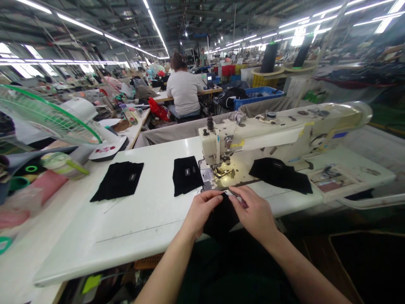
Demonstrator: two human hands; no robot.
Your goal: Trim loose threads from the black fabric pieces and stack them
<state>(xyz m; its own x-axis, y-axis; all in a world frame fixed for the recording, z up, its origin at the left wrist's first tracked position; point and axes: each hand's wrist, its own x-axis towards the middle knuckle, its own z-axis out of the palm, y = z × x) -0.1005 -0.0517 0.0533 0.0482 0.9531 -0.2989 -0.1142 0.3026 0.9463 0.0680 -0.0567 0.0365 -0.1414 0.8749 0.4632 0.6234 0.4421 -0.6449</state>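
Between my hands, at the front edge of the sewing table, hangs a black fabric piece (221, 215). My left hand (202, 210) pinches its upper left edge, while my right hand (253, 210) grips the upper right edge with closed fingers. A small light bit shows at the top edge between the fingertips, too small to name. Just beyond is the sewing machine (253, 135), its presser foot (222, 172) above the metal plate. Left of the needle area lies a black fabric piece with a small label (187, 179). Another black piece (268, 171) rests right of the needle.
A stack of black labelled pieces (115, 183) sits on the white table (145, 223), with a loose thread beside it. A green fan (53, 114) stands at left, near a plastic jar (61, 164). Thread cones (269, 58) rise behind the machine. A seated person (184, 90) is ahead.
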